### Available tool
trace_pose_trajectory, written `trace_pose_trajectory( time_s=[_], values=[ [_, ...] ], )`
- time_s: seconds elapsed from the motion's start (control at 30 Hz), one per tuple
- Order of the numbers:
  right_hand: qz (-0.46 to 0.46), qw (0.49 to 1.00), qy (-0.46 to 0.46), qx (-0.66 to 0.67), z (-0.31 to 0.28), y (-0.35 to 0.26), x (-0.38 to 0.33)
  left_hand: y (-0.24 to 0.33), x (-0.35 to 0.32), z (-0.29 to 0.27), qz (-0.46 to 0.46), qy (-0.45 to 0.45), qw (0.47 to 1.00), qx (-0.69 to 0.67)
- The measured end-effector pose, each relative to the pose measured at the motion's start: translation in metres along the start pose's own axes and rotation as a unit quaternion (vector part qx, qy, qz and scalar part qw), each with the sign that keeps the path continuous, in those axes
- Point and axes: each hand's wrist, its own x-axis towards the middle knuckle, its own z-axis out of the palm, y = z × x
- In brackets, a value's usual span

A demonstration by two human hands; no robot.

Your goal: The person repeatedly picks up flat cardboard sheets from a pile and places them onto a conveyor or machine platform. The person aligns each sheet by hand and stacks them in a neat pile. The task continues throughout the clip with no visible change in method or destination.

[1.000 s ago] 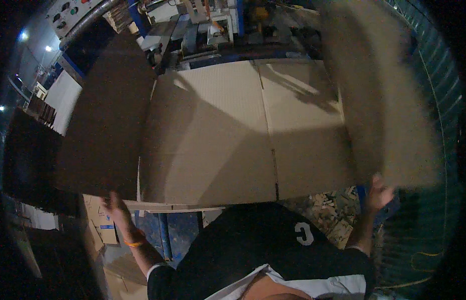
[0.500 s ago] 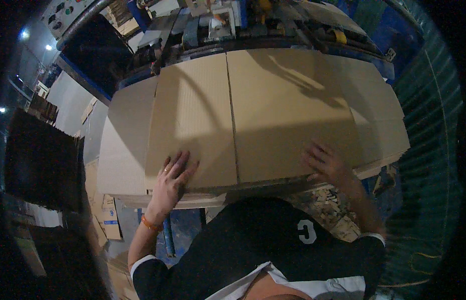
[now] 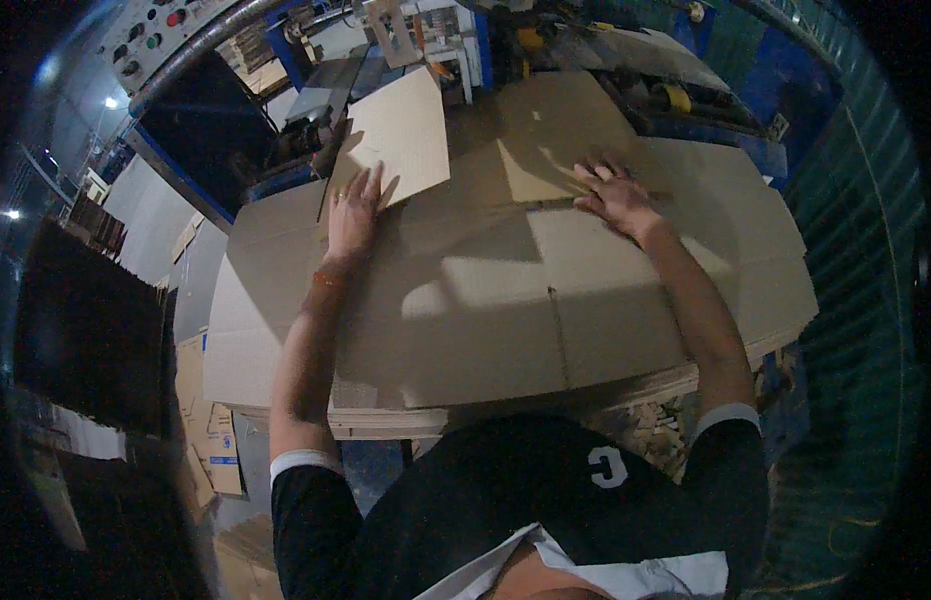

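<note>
A brown corrugated cardboard sheet lies partly in the machine's mouth, its left panel tilted up and its right panel lying lower. On the near edge of the left panel rests my left hand, fingers stretched forward. My right hand lies with spread fingers on the near edge of the right panel. Neither hand is closed round anything. Under both arms is a wide stack of flat cardboard sheets, its top sheet creased and slit near the front.
Ahead stands a blue machine with rollers. A control panel with buttons is at the far left. Cardboard scraps lie below the stack's front edge. A green corrugated wall runs along the right, and loose cardboard pieces lie at left.
Both hands have moved forward, and the top cardboard sheet has slid away from me toward the machine. Its left panel has lifted, and the sheet below is now exposed.
</note>
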Motion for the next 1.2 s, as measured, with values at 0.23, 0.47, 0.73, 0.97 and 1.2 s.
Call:
trace_pose_trajectory(
  time_s=[0.23, 0.47, 0.73, 0.97, 1.2],
  values=[
    [0.086, 0.987, 0.137, 0.023, -0.028, 0.045, -0.137, -0.035, -0.102, -0.068, -0.195, 0.179, 0.961, 0.085],
    [0.516, 0.802, 0.296, -0.049, 0.037, 0.154, -0.286, -0.123, -0.274, -0.101, -0.537, 0.253, 0.804, -0.04],
    [0.316, 0.549, 0.689, 0.351, 0.0, 0.132, -0.266, -0.098, -0.243, -0.155, -0.374, 0.5, 0.76, -0.183],
    [0.177, 0.525, 0.533, 0.639, -0.061, 0.153, -0.285, -0.179, -0.27, -0.168, -0.225, 0.385, 0.714, -0.54],
    [0.334, 0.734, 0.538, 0.243, -0.077, -0.018, -0.323, -0.064, -0.295, -0.15, -0.367, 0.364, 0.769, -0.375]
  ],
)
